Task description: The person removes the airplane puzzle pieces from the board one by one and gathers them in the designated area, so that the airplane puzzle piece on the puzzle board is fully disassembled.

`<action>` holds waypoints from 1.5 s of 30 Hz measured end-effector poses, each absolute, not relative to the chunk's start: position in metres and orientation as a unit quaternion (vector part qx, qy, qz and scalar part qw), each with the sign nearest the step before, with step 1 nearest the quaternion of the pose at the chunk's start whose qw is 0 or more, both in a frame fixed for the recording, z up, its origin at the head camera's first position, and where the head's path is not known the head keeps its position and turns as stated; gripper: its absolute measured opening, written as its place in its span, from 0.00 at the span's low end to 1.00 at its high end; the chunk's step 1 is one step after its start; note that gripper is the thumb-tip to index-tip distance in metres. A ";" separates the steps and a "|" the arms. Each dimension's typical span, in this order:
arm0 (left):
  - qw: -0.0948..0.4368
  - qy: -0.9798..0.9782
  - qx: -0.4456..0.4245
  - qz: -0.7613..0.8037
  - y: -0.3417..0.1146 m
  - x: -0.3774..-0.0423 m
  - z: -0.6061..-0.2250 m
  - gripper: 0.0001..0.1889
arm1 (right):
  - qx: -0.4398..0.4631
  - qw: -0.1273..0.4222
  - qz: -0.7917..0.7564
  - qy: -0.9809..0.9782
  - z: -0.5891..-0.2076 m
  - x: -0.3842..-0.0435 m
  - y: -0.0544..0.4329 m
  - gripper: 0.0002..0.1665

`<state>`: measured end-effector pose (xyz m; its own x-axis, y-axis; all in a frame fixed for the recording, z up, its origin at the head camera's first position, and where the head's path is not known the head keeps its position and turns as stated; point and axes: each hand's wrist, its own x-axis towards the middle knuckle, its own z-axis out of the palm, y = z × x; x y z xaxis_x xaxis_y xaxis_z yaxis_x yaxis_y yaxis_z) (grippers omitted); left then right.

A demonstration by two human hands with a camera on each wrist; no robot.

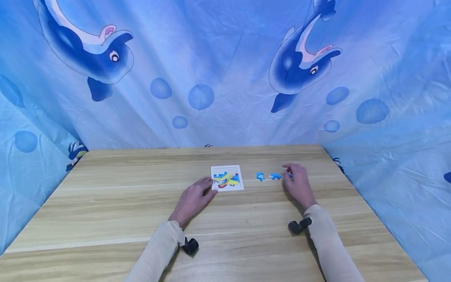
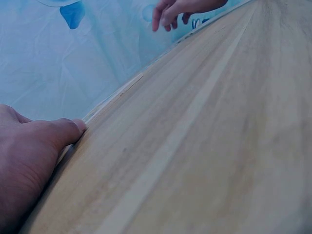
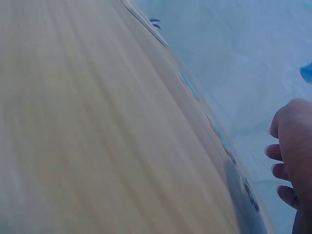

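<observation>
On table (image 1: 246, 239), white tray (image 1: 230, 189) holding airplane puzzle (image 1: 225, 180), left grip (image 1: 194, 196) touching loosely, right grip (image 1: 298, 182) relaxed near blue pieces (image 1: 275, 176)

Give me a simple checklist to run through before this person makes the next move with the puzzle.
1. White frame has a steadying hand: ok. The left hand rests at its left side.
2. Picture complete: not ok. White gaps show above the yellow plane.
3. Loose pieces laid out: ok. Three lie in a row to the right of the frame.
4. Right hand has a piece: not ok. It hovers by the rightmost piece, seemingly holding nothing.
5. Rightmost piece fully visible from above: not ok. The fingers partly cover it.
6. Which gap it fits: cannot tell.
</observation>
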<state>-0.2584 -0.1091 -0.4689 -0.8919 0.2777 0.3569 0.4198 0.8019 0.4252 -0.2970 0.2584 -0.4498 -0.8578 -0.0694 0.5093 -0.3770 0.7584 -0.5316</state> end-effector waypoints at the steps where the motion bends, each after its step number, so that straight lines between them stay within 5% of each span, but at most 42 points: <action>1: 0.140 -0.939 -0.185 -0.255 -0.109 -0.258 -0.469 0.25 | 0.126 0.234 0.325 -0.908 -0.449 -0.298 0.255 0.16; 45: 0.137 -0.938 -0.194 -0.251 -0.111 -0.260 -0.467 0.25 | 0.243 0.141 0.315 -0.907 -0.447 -0.301 0.103 0.14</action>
<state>-0.2596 -0.1109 -0.4669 -0.8872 0.2943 0.3552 0.4325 0.7986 0.4185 -0.3007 0.1027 -0.4470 -0.8428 -0.3514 0.4077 -0.5285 0.6837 -0.5032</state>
